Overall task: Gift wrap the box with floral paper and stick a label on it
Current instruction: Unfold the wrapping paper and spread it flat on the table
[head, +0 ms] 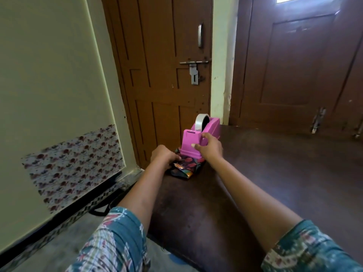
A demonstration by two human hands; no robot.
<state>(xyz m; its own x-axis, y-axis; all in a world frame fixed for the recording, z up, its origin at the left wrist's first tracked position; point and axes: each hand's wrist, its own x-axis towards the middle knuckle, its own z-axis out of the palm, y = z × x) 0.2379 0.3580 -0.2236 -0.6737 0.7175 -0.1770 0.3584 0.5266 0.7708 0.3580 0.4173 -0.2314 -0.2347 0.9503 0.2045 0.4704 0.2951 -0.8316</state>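
A small box wrapped in dark floral paper (185, 167) lies near the far left corner of the dark brown table (275, 183). My left hand (164, 155) rests on its left side with fingers curled over the paper. Just behind the box stands a pink tape dispenser (193, 142) with a roll of clear tape (200, 122) on top. My right hand (211, 147) grips the dispenser's right side, thumb against its front face. No label is in view.
The table's left edge drops to a grey floor (59, 244). A brown door with a latch (193, 64) stands behind the dispenser, another brown door (294, 65) to the right. A floral-patterned patch (74, 165) covers part of the pale wall on the left.
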